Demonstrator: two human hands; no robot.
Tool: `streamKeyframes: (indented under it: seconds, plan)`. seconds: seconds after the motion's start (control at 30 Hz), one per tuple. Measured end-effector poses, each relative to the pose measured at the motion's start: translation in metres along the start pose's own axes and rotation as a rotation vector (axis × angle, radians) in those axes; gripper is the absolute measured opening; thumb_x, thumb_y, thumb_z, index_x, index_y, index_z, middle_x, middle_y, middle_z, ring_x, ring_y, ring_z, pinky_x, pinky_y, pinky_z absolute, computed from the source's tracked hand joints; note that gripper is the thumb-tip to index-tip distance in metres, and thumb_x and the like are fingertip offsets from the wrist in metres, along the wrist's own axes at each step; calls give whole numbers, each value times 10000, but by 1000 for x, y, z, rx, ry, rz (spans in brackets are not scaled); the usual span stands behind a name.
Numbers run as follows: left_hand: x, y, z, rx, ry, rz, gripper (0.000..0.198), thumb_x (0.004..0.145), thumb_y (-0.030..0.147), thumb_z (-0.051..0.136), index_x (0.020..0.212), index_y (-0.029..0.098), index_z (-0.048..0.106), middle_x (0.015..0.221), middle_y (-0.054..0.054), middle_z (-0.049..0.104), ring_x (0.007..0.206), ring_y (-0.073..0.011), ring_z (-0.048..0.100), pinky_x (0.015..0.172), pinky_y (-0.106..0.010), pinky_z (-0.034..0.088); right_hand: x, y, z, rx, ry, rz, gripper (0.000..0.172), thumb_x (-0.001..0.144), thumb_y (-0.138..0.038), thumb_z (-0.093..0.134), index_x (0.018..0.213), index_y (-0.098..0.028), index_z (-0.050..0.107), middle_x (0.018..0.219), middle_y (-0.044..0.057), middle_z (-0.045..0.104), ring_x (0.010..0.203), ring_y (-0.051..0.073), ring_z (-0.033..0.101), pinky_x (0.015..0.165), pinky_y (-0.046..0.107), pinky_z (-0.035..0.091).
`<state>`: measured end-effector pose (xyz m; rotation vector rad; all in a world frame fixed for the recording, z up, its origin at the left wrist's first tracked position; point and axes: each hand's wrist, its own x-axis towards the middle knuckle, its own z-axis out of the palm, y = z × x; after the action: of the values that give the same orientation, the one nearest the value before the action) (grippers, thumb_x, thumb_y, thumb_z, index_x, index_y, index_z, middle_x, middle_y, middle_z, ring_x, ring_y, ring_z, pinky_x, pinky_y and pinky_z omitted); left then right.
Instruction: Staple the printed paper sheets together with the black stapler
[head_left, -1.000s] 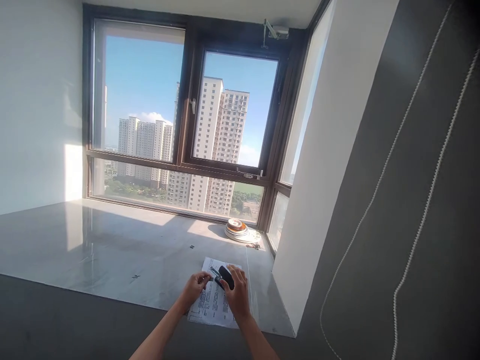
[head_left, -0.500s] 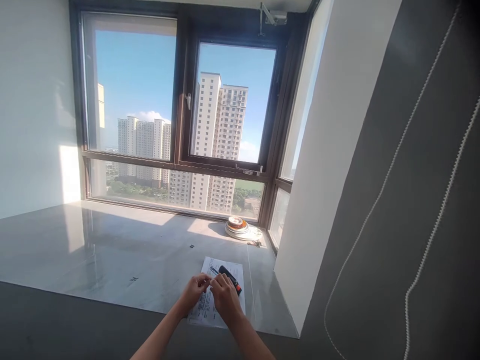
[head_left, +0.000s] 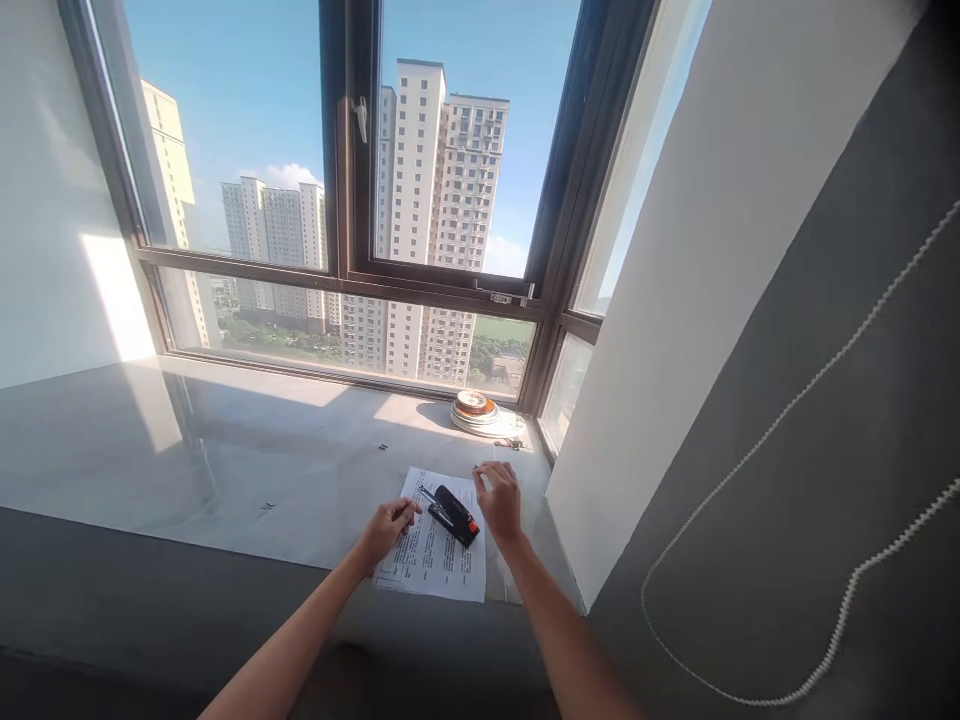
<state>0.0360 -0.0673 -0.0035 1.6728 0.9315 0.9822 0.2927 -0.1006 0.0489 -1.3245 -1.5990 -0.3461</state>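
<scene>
A printed paper sheet [head_left: 435, 560] lies on the grey stone sill [head_left: 225, 460]. On it rests a black tool with a red end and a metal tip [head_left: 453, 513]. My left hand [head_left: 385, 530] rests on the sheet's left edge, fingers curled together in a pinch; what it holds is too small to make out. My right hand [head_left: 499, 498] hovers just right of the tool, at the sheet's upper right corner, thumb and fingers pinched together on something I cannot make out.
A stack of flat rolls, orange on top [head_left: 475, 410], sits by the window corner with small bits beside it. Tiny dark parts [head_left: 383, 447] lie on the sill. A white wall pillar [head_left: 675, 300] rises at right; a white bead chain [head_left: 787, 420] hangs over the dark wall.
My right hand has left the black tool and moved right and further from me. The tool now lies uncovered on the sheet. The view has tilted down and closer to the sill.
</scene>
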Motion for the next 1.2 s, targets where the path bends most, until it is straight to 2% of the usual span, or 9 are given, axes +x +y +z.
streamKeyframes:
  seconds: [0.13, 0.23, 0.47, 0.57, 0.67, 0.73, 0.97, 1.1, 1.2]
  plan:
    - [-3, 10, 0, 28, -33, -23, 515, 893, 660, 590, 902, 163, 722, 706, 13, 537, 610, -131, 485, 625, -269, 405, 33, 61, -11, -70, 92, 234, 249, 1006, -261, 533, 875, -178, 728, 936, 105, 750, 957, 258, 644, 885, 361, 502]
    - [-5, 11, 0, 47, -40, -24, 506, 906, 648, 586, 894, 162, 725, 698, 14, 540, 603, -128, 481, 622, -267, 400, 36, 90, -2, -207, -60, 374, 262, 1006, -236, 503, 936, -172, 746, 1028, 118, 754, 1013, 258, 637, 889, 339, 488]
    - [-7, 11, 0, 63, -29, -32, 485, 922, 624, 574, 886, 165, 728, 680, 15, 539, 596, -128, 474, 611, -263, 399, 3, 110, 35, -276, -340, 398, 282, 938, -120, 593, 711, -210, 734, 924, 105, 763, 974, 244, 666, 860, 288, 474]
    - [-7, 17, 1, 60, -13, -41, 490, 902, 632, 588, 863, 166, 734, 673, 13, 545, 584, -128, 478, 606, -266, 404, -2, 118, 37, -287, -370, 418, 197, 937, -131, 609, 911, -199, 791, 963, 107, 776, 1010, 249, 685, 890, 282, 486]
    - [-7, 19, 0, 66, 1, -34, 501, 888, 649, 596, 838, 170, 736, 658, 9, 554, 574, -132, 484, 604, -269, 408, -2, 120, 34, -311, -354, 460, 315, 935, -171, 628, 1231, -150, 734, 1118, 134, 772, 1063, 262, 698, 916, 300, 508]
    - [-7, 17, 1, 68, 2, -28, 513, 880, 664, 598, 832, 173, 737, 652, 6, 561, 569, -134, 487, 599, -272, 410, -5, 117, 31, -332, -335, 483, 395, 938, -193, 624, 1321, -115, 676, 1195, 170, 748, 1119, 287, 693, 938, 329, 519]
    - [2, 6, -4, 54, 117, -27, 537, 895, 678, 540, 889, 175, 729, 684, -13, 594, 564, -154, 530, 571, -284, 431, -45, 94, 20, -361, -365, 432, 394, 938, -53, 426, 1212, -90, 706, 1312, 235, 679, 1239, 341, 634, 996, 428, 514]
    - [28, 1, -32, 393, 247, 69, 432, 982, 534, 449, 866, 197, 694, 681, -29, 601, 630, -192, 575, 634, -300, 455, -54, 79, 9, -354, -403, 411, 468, 943, -3, 368, 1254, -123, 697, 1322, 192, 680, 1267, 308, 611, 1013, 397, 500]
    - [61, -10, -58, 752, 283, 154, 336, 991, 339, 413, 810, 198, 658, 844, -91, 659, 825, -238, 633, 761, -330, 492, -48, 71, 4, -380, -428, 416, 441, 947, 6, 379, 1215, -131, 700, 1287, 174, 683, 1229, 297, 615, 989, 373, 496]
